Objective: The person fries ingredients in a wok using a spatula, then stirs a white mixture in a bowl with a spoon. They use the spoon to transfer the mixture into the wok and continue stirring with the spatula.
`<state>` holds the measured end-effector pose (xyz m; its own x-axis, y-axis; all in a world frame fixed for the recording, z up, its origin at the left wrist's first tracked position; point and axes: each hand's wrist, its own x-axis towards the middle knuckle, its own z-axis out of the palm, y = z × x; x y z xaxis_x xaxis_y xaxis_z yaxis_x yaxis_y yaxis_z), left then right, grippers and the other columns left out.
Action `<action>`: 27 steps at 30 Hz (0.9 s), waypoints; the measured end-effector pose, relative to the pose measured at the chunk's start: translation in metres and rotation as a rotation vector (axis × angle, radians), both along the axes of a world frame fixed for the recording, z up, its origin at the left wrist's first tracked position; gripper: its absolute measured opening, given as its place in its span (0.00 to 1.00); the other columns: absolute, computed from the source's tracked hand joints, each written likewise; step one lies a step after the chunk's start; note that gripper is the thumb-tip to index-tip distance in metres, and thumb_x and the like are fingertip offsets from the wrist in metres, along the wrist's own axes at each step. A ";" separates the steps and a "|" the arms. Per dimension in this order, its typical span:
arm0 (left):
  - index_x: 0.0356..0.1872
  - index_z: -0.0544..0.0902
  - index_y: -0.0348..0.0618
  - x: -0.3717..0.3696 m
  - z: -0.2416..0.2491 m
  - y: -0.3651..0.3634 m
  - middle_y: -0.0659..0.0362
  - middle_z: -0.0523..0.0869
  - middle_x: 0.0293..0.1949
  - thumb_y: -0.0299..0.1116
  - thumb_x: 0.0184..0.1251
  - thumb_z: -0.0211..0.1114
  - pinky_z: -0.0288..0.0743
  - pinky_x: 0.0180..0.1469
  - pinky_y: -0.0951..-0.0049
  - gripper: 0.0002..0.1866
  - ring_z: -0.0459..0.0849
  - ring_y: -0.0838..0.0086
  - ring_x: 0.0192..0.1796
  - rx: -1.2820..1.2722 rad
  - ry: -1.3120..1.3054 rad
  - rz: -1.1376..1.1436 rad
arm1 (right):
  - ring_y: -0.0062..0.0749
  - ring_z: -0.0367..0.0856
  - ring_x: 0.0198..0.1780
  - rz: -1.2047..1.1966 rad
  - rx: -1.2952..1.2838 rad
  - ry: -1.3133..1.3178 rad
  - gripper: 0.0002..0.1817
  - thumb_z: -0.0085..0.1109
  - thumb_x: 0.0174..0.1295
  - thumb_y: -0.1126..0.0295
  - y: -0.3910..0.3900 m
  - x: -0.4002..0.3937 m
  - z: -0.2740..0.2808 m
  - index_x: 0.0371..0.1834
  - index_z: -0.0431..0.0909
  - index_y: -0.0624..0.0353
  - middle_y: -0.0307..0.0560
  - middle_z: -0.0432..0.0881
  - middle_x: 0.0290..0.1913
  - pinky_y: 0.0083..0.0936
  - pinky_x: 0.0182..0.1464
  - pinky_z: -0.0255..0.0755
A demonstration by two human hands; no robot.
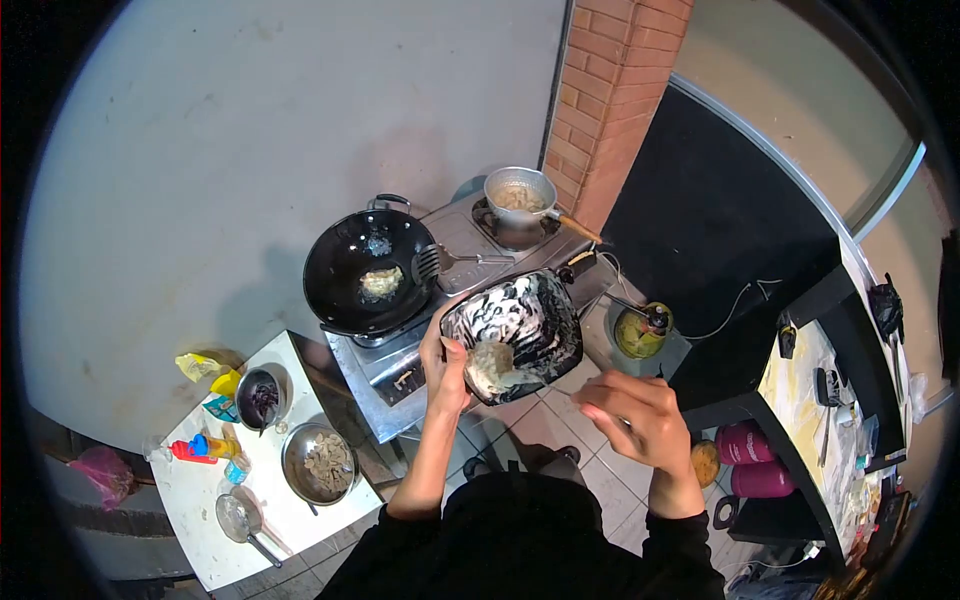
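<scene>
My left hand (447,372) grips the near left side of a black rectangular dish (566,318), which is smeared inside with white batter (505,312). A batter-coated lump (489,366) lies at the dish's near left corner, beside my left thumb. My right hand (640,418) hovers just right of the dish with its fingers pinched together. Something thin and pale seems to run from the fingertips toward the lump, too faint to name. Left of the dish, a black wok (335,265) on the stove contains one battered piece (381,283). A slotted spatula (428,262) leans over the wok's right rim.
Behind the dish, a saucepan (520,195) with food sits on the back burner. At lower left, a white table (200,545) bears a steel bowl of pieces (319,463), a smaller dark-filled bowl (260,398), bottles (205,447) and a strainer (239,517). A yellow-green container (640,332) stands right.
</scene>
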<state>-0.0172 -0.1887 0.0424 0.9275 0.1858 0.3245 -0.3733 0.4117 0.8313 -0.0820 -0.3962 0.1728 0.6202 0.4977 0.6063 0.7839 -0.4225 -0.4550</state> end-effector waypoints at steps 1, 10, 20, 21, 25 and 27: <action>0.58 0.71 0.28 0.000 -0.001 0.002 0.51 0.79 0.52 0.68 0.57 0.60 0.69 0.58 0.70 0.47 0.77 0.71 0.54 0.006 -0.006 0.008 | 0.37 0.76 0.22 0.004 -0.001 -0.001 0.07 0.66 0.54 0.75 0.002 -0.001 0.002 0.28 0.77 0.67 0.48 0.77 0.28 0.29 0.21 0.70; 0.58 0.72 0.28 -0.005 -0.004 0.008 0.51 0.80 0.50 0.68 0.56 0.61 0.70 0.58 0.70 0.47 0.78 0.71 0.53 0.002 0.020 0.017 | 0.36 0.79 0.25 0.101 -0.054 0.037 0.07 0.65 0.55 0.71 0.025 -0.005 -0.011 0.31 0.78 0.63 0.44 0.78 0.30 0.28 0.25 0.73; 0.60 0.70 0.29 -0.005 -0.047 0.014 0.51 0.78 0.54 0.69 0.56 0.60 0.67 0.60 0.69 0.48 0.76 0.69 0.57 -0.094 0.123 -0.093 | 0.29 0.78 0.21 -0.124 0.104 0.163 0.08 0.63 0.57 0.70 0.020 -0.017 -0.021 0.28 0.82 0.66 0.48 0.82 0.26 0.20 0.23 0.69; 0.60 0.71 0.30 -0.005 -0.048 0.013 0.53 0.78 0.54 0.69 0.56 0.60 0.67 0.60 0.70 0.47 0.76 0.70 0.57 -0.104 0.124 -0.113 | 0.28 0.78 0.21 -0.112 0.127 0.162 0.09 0.60 0.60 0.70 0.020 -0.015 -0.028 0.29 0.82 0.66 0.49 0.82 0.26 0.18 0.23 0.68; 0.60 0.71 0.31 -0.009 -0.052 0.014 0.54 0.79 0.53 0.67 0.59 0.60 0.68 0.58 0.71 0.45 0.76 0.72 0.55 -0.145 0.167 -0.129 | 0.25 0.74 0.18 -0.219 0.346 0.115 0.15 0.53 0.68 0.69 0.014 -0.013 -0.042 0.27 0.78 0.70 0.53 0.82 0.27 0.18 0.21 0.67; 0.58 0.72 0.32 -0.010 -0.052 0.015 0.55 0.79 0.52 0.64 0.63 0.58 0.68 0.57 0.71 0.40 0.76 0.73 0.53 -0.163 0.165 -0.177 | 0.24 0.75 0.18 -0.333 0.485 0.165 0.17 0.49 0.71 0.69 0.015 -0.009 -0.044 0.29 0.77 0.72 0.53 0.81 0.27 0.17 0.19 0.66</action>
<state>-0.0275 -0.1737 -0.0097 0.9879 0.0534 0.1454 -0.1486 0.5915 0.7925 -0.0912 -0.3817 0.1291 0.7999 -0.0482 0.5982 0.5481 -0.3474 -0.7609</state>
